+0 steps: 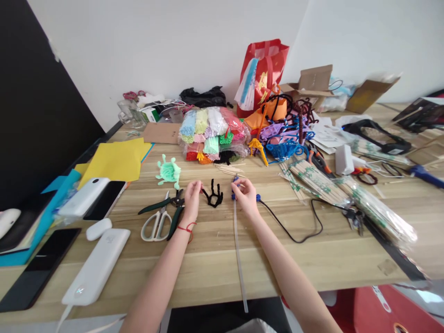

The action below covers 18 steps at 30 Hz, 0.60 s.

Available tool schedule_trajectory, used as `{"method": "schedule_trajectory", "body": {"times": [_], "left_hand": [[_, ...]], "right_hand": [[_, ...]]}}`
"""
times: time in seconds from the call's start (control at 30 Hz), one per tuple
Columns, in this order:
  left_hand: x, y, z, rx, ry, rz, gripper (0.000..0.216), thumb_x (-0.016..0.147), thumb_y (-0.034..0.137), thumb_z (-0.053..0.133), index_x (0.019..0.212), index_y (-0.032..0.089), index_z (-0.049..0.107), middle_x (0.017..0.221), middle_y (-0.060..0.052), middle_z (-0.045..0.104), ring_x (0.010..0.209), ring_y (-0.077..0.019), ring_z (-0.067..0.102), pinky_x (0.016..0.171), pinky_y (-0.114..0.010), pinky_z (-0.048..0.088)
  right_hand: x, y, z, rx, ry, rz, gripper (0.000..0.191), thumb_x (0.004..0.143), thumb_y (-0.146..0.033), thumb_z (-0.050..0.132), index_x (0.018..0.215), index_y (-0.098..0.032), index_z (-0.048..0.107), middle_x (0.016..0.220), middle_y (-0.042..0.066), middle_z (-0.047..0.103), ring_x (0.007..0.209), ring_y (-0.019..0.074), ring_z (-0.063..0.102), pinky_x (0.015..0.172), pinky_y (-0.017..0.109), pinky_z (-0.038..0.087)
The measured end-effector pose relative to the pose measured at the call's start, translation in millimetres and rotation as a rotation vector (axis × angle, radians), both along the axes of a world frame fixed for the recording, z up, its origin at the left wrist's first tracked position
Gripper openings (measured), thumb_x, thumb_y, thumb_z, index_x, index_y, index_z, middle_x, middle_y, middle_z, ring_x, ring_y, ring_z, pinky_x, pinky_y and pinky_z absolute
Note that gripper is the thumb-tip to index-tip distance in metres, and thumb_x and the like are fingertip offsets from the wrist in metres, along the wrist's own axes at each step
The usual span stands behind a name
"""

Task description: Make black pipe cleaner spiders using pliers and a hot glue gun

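My left hand (192,198) rests on the wooden table (215,259) with its fingers pinched on one end of a black pipe-cleaner figure (214,194) that lies between my hands. My right hand (244,195) is curled around a small blue glue gun (236,185), whose black cord (294,231) trails off to the right. A long clear glue stick (238,252) runs from the gun back toward me. White-handled scissors (156,224) and dark green pliers (164,206) lie just left of my left hand. A mint green pipe-cleaner figure (168,172) sits beyond them.
A bag of coloured pipe cleaners (213,132), a red bag (263,69), bundles of bamboo skewers (322,182), cardboard boxes (314,83) and yellow paper (114,162) fill the back. Phones (104,199) and power banks (99,263) lie at the left.
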State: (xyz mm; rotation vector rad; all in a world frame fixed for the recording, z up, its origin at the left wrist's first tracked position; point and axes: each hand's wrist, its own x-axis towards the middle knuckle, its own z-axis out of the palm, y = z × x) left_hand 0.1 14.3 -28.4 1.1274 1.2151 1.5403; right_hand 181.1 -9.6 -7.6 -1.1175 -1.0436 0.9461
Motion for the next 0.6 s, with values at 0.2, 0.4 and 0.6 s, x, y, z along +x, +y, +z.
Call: {"method": "schedule_trajectory", "body": {"times": [0.2, 0.4, 0.6], "left_hand": [[-3, 0, 0.4, -0.035, -0.077, -0.006, 0.036, 0.081, 0.053, 0.056, 0.080, 0.018, 0.058, 0.081, -0.002, 0.059, 0.074, -0.0141, 0.056, 0.068, -0.026, 0.047], [-2, 1, 1.5, -0.072, -0.161, 0.008, 0.027, 0.080, 0.045, 0.057, 0.078, 0.018, 0.057, 0.074, 0.000, 0.058, 0.066, -0.0114, 0.055, 0.063, -0.024, 0.045], [-3, 2, 2.8, -0.096, -0.237, 0.023, 0.023, 0.079, 0.040, 0.058, 0.076, 0.017, 0.056, 0.072, 0.000, 0.057, 0.063, -0.0099, 0.054, 0.061, -0.023, 0.045]], "right_hand": [[1, 0, 1.4, 0.001, -0.013, -0.021, 0.034, 0.070, -0.049, 0.069, 0.079, -0.021, 0.052, 0.070, -0.003, 0.055, 0.046, 0.0068, 0.041, 0.043, 0.022, 0.036], [10, 1, 6.6, 0.050, -0.035, -0.085, 0.027, 0.073, -0.043, 0.065, 0.078, -0.023, 0.048, 0.067, -0.003, 0.055, 0.050, 0.0093, 0.046, 0.046, 0.023, 0.037], [23, 28, 1.1, 0.003, -0.371, -0.201, 0.015, 0.071, -0.033, 0.065, 0.072, -0.020, 0.058, 0.072, 0.001, 0.060, 0.058, 0.0138, 0.052, 0.058, 0.028, 0.044]]}}
